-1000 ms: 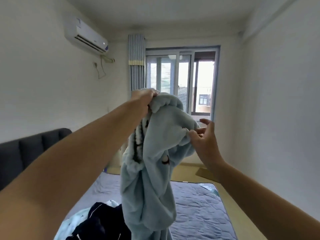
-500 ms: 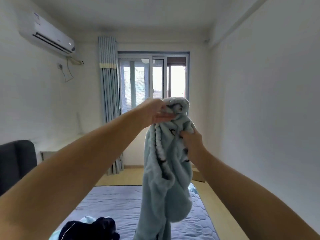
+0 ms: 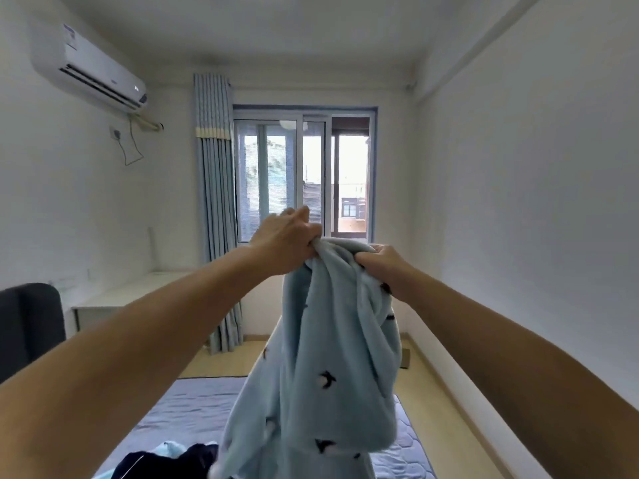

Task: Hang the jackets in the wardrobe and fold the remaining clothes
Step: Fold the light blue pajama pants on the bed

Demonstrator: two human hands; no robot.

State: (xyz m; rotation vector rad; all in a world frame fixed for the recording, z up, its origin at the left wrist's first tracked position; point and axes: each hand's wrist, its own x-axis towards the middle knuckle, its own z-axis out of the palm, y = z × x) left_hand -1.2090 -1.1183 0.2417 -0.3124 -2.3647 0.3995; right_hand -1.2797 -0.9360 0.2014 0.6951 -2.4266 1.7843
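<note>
The fluffy light-blue top with small black birds [image 3: 325,357] hangs in the air in front of me, over the grey-blue quilted bed [image 3: 193,406]. It is well apart from the white wall [image 3: 518,236] on my right. My left hand [image 3: 287,242] and right hand [image 3: 387,267] are close together, and both squeeze its bunched top edge in curled fingers.

White walls [image 3: 518,202], blue curtain [image 3: 214,202], bright window [image 3: 304,174], air conditioner [image 3: 90,69], wooden floor [image 3: 435,382], white desk [image 3: 121,295]

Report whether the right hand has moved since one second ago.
Yes. The right hand rose toward the window sill and now grips the top of the fluffy light-blue garment.
</note>
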